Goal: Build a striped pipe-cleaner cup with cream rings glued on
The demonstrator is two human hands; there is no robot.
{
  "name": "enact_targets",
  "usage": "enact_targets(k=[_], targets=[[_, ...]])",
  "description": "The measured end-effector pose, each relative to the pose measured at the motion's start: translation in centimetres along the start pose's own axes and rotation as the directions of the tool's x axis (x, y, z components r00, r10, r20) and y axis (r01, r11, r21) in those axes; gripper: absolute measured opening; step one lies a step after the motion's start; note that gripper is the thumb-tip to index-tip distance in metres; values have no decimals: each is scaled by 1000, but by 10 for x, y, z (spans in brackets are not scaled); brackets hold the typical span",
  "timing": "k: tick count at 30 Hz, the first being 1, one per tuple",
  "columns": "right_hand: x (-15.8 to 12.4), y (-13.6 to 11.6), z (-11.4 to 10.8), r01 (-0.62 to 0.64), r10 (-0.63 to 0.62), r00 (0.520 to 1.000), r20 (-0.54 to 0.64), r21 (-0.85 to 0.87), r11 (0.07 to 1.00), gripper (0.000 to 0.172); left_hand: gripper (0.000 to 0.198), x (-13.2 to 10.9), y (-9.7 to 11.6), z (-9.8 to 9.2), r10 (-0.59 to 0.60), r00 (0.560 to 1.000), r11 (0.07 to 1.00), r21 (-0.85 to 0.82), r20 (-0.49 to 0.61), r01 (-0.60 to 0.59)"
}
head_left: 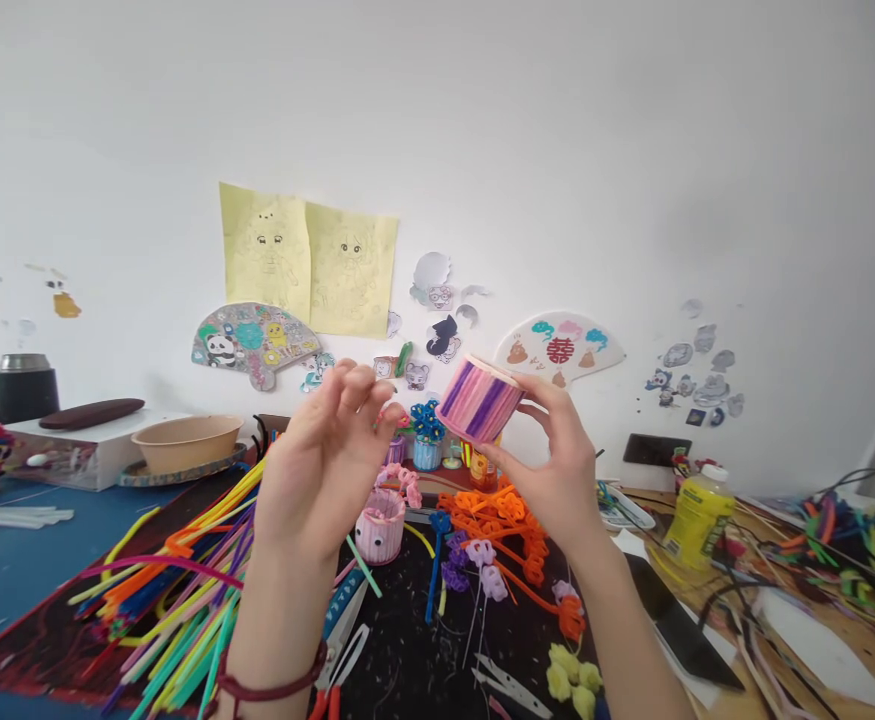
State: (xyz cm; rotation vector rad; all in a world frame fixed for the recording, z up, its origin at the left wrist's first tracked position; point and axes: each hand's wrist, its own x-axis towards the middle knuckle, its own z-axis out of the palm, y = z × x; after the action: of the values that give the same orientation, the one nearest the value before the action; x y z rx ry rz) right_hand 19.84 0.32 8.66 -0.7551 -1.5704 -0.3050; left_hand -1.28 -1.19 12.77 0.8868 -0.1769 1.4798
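My right hand (557, 460) grips a small round pot (480, 398) with pink and purple vertical stripes that look like pipe cleaners. It is held tilted in the air, thumb underneath and fingers at its right side. To its left, my left hand (324, 460) is raised with the palm showing, fingers loosely bent and apart, nothing visible in them. Below, a pink pot with eyes (379, 528) stands on the dark mat (407, 660). Orange pipe-cleaner flowers (497, 520) and purple ones (456, 560) lie right of it.
A heap of coloured pipe cleaners (182, 590) covers the mat's left side. Scissors (339, 660) lie in front. On the right are a phone (681, 620) and a yellow bottle (699, 515). A beige bowl (187, 442) and black thermos (26, 388) stand back left.
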Motion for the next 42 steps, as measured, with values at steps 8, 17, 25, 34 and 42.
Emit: enact_targets(k=[8, 17, 25, 34, 42], targets=[[-2, 6, 1, -46, 46, 999, 14, -25, 999, 60, 8, -11, 16, 13, 71, 997, 939, 337, 18, -73], [3, -23, -17, 89, -82, 984, 159, -36, 995, 64, 44, -35, 24, 39, 469, 880, 366, 890, 76, -272], [-19, -54, -14, 3, -30, 962, 272, 99, 995, 66, 53, -54, -3, 2, 121, 988, 10, 995, 96, -98], [-126, -23, 21, -346, 239, 902, 361, 271, 898, 49, 77, -98, -54, -71, -131, 968, 38, 974, -216, 223], [-146, -8, 24, -676, 408, 733, 544, 516, 526, 82, 81, -113, -76, -94, -39, 981, 40, 981, -190, 192]])
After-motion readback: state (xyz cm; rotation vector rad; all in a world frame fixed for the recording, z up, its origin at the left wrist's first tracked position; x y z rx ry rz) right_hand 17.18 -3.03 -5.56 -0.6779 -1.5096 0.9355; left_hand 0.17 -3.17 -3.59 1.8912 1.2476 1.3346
